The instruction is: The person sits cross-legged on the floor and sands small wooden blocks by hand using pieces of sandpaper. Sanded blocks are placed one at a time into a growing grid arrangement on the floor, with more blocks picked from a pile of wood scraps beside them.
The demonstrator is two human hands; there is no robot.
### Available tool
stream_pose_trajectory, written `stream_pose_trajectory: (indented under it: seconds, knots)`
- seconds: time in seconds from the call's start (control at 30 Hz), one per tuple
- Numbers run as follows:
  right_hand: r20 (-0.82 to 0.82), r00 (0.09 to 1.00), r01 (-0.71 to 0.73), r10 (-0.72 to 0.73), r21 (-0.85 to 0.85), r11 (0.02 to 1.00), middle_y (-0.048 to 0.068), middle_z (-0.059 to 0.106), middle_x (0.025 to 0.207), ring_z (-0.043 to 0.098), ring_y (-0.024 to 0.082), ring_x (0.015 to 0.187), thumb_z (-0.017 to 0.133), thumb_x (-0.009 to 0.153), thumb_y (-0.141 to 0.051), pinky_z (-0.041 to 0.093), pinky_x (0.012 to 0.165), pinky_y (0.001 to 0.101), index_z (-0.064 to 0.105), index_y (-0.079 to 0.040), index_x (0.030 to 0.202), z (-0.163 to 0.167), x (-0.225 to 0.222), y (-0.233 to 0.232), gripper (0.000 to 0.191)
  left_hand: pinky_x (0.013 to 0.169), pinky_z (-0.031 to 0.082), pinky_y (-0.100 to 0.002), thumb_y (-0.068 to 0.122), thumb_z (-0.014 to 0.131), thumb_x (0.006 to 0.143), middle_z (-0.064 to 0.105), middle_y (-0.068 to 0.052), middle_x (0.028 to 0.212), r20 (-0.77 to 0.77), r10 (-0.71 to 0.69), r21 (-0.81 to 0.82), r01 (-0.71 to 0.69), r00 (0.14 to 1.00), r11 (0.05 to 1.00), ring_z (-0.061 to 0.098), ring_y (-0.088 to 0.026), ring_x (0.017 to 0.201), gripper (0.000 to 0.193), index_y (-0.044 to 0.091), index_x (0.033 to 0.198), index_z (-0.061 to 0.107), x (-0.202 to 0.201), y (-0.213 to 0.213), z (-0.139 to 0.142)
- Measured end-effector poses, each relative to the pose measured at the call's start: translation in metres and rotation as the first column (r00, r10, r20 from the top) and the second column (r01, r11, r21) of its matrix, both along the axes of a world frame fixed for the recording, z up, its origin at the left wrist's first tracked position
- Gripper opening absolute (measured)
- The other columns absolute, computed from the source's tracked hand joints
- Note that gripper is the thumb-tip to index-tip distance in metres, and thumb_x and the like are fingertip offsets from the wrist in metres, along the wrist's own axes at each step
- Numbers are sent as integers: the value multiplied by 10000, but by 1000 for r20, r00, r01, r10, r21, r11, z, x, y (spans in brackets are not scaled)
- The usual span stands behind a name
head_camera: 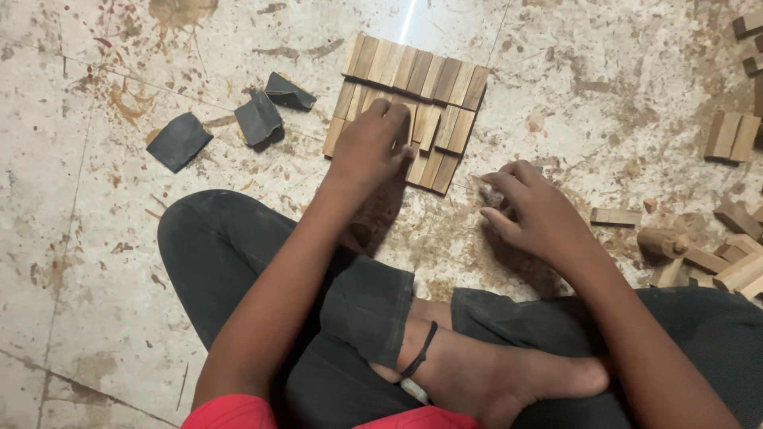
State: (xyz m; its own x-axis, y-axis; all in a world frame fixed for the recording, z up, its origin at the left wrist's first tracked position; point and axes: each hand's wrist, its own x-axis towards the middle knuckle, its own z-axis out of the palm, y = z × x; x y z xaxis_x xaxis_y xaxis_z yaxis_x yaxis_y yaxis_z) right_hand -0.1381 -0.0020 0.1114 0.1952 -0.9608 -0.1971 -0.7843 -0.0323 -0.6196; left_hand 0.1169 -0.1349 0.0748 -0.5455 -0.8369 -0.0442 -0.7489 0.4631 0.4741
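Head view of a person seated cross-legged on a stained stone floor [95, 262], legs in dark trousers and one bare foot [509, 381] with a black anklet crossing the lower middle of the frame. The left hand [369, 147] rests palm down on a flat mat of small wooden blocks [433, 79], its fingers curled over the blocks of the middle row; whether a single block is pinched beneath the fingers cannot be told. The mat lies on the floor directly ahead of the knees, toward the far middle of the view, its blocks laid side by side in three touching rows, light and dark wood alternating. The right hand [528, 210] is just beside the mat's near right corner, low over the floor, fingers bent and closed around a small pale piece [491, 193], of which only an end shows. Three dark pieces of sandpaper [180, 141] lie on the floor to the left of the mat, two of them curled and near each other, one flat and apart. Loose wooden blocks [731, 137] and offcuts are scattered along the right edge of the view, among them a single block [616, 216] lying near the right hand.
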Motion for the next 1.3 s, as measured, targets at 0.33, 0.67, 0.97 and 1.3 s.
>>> stream_pose_trajectory:
  seconds: [0.33,0.67,0.97,1.3]
  knots:
    - [-21,1000,-22,22,-34,999,150,632,1099,652,351,961,732,854,-243,541,824,449,664,-71,1219,-9,-5,4,409,854,525,-488,70,802,792,590,-156,1216,-173,-93,-37,88,981,995,632,-404,1043,597,75,1329,542,0,-3,3]
    - [-93,994,-83,53,-359,930,114,630,1140,610,318,1070,723,927,-216,506,935,448,680,-67,1172,-12,20,-12,290,836,524,-496,52,781,800,608,-151,1176,-178,-89,-50,82,980,995,632,-404,1034,566,74,1310,535,-2,-3,2]
    - [-232,973,-124,-3,-528,840,147,582,1301,505,364,1242,757,896,-272,391,997,514,684,-97,1252,-22,58,-54,404,849,537,-465,-26,739,746,595,-158,1187,-248,-93,-21,91,964,996,633,-400,1053,604,51,1312,542,-3,-4,7]
    - [-247,969,-118,-13,-507,854,133,586,1298,493,350,1327,805,866,-260,333,1088,555,651,-71,1240,-34,72,-78,447,778,536,-467,23,722,815,609,-133,1064,-231,-82,-83,64,970,994,652,-372,977,313,89,1092,593,-2,-8,4]
